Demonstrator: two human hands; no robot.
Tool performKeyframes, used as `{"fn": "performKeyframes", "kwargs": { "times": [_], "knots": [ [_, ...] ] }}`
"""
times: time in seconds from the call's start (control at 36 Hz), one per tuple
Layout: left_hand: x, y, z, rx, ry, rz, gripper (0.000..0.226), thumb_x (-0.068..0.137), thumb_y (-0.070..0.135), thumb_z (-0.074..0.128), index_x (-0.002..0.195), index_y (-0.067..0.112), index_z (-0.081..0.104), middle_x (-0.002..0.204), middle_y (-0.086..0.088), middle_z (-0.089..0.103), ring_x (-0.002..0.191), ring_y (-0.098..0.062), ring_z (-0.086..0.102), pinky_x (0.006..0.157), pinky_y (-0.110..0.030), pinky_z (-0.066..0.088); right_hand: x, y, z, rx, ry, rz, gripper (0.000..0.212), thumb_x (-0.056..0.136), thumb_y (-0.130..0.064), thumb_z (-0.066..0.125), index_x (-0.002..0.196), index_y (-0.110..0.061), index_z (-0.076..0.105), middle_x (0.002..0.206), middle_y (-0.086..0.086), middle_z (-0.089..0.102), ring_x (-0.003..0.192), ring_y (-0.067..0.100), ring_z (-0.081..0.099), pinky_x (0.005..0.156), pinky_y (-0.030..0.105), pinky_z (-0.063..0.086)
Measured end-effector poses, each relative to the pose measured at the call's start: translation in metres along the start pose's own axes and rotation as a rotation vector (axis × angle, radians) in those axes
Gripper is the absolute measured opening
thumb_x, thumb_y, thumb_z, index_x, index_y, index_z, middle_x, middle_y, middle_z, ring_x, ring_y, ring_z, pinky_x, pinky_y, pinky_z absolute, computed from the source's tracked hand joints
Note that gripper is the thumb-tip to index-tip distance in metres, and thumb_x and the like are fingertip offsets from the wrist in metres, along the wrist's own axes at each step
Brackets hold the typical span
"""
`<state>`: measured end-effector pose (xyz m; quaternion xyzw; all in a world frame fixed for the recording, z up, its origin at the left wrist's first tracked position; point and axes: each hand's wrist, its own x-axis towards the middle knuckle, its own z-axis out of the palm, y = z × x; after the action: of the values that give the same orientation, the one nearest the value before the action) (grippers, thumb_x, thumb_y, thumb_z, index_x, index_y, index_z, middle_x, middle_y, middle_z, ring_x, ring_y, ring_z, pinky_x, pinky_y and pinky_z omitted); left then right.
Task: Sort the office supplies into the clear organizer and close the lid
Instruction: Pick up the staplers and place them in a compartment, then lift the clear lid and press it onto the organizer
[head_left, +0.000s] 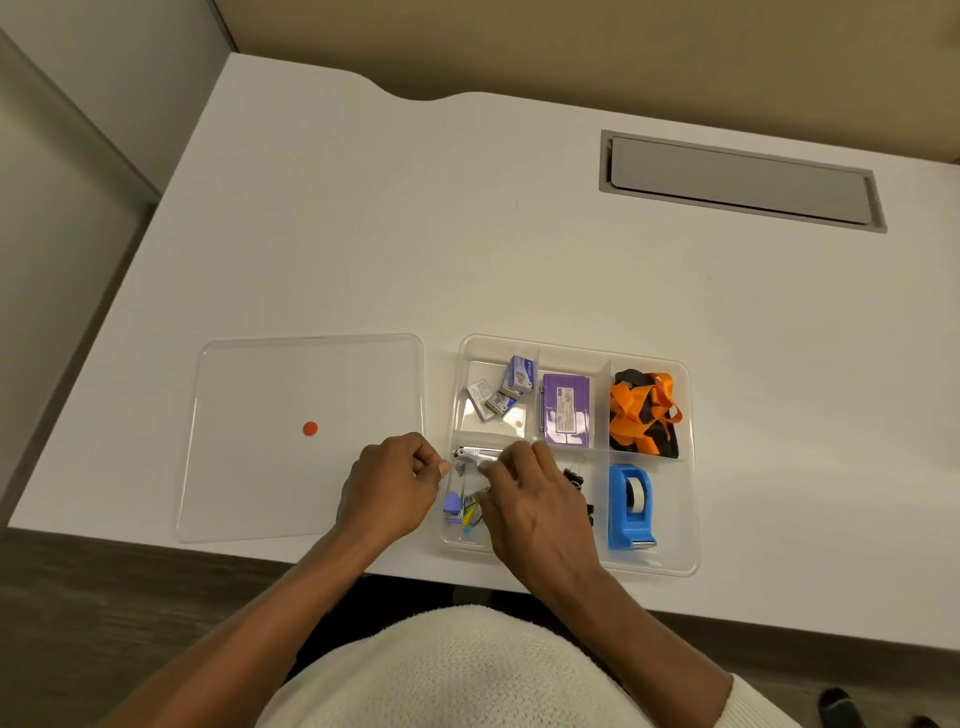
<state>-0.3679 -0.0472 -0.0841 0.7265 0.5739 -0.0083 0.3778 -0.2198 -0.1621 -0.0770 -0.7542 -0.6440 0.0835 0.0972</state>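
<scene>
The clear organizer (691, 467) sits at the table's near edge, its lid off. Its compartments hold small staple boxes (511, 387), a purple case (566, 410), an orange and black lanyard (641, 413), a blue tape dispenser (631, 506), black binder clips (574, 475) and a silver stapler (475, 454) with small coloured items (457, 506). My right hand (535, 512) lies over the near-left compartment, fingertips on the stapler. At the organizer's left wall my left hand (389, 486) is curled, its fingertips pinched together. The clear lid (249, 374) lies flat to the left, with a red dot (310, 428).
A grey recessed cable hatch (740, 179) is set into the white table (415, 234) at the back right. The table's near edge runs just below the organizer and lid. A wall partition stands at the left and the back.
</scene>
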Motion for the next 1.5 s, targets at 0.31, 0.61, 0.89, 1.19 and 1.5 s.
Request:
{"fn": "performKeyframes", "kwargs": {
  "times": [0.31,0.61,0.89,1.19,1.5],
  "knots": [
    [0.005,-0.004,-0.006,0.013,-0.031,0.001,0.022,0.090,0.044,0.073,0.086,0.023,0.070,0.076,0.009,0.072,0.070,-0.008,0.066,0.078,-0.032,0.059,0.014,-0.004,0.005,0.018,-0.162,-0.034,0.045,0.065,-0.015,0.092,0.107,-0.013,0.074,0.105,0.003,0.069,0.099,0.022,0.061,0.065,0.031,0.061],
    [0.003,-0.008,-0.016,-0.001,0.022,-0.003,0.027,0.084,0.052,0.077,0.077,0.028,0.066,0.070,0.016,0.063,0.068,-0.005,0.062,0.073,-0.030,0.058,0.017,-0.006,0.008,0.275,-0.038,-0.013,0.036,0.070,0.003,0.085,0.101,-0.013,0.075,0.102,0.004,0.070,0.091,0.021,0.065,0.068,0.032,0.060],
    [0.013,-0.055,-0.068,-0.078,0.252,-0.153,0.026,0.085,0.051,0.076,0.076,0.028,0.067,0.081,0.008,0.070,0.074,-0.014,0.066,0.069,-0.035,0.059,0.043,-0.038,-0.016,0.471,0.012,-0.047,0.018,0.088,-0.005,0.069,0.100,-0.017,0.075,0.098,-0.003,0.068,0.085,0.012,0.063,0.070,0.027,0.055],
    [0.020,-0.126,-0.124,0.073,0.506,-0.390,0.040,0.089,0.041,0.075,0.113,0.010,0.065,0.121,-0.019,0.063,0.111,-0.040,0.061,0.080,-0.050,0.054,0.109,-0.099,0.007,0.384,-0.257,0.106,0.059,0.089,-0.024,0.070,0.140,-0.003,0.048,0.123,0.020,0.057,0.104,0.038,0.062,0.081,0.031,0.042],
    [0.024,-0.145,-0.120,0.013,0.423,-0.474,0.065,0.084,0.043,0.080,0.128,0.002,0.054,0.131,-0.022,0.056,0.122,-0.042,0.055,0.093,-0.054,0.052,0.139,-0.122,0.045,0.293,-0.487,0.377,0.093,0.076,-0.037,0.080,0.142,-0.003,0.024,0.153,0.040,0.013,0.143,0.056,0.017,0.110,0.061,0.039]
  ]
}}
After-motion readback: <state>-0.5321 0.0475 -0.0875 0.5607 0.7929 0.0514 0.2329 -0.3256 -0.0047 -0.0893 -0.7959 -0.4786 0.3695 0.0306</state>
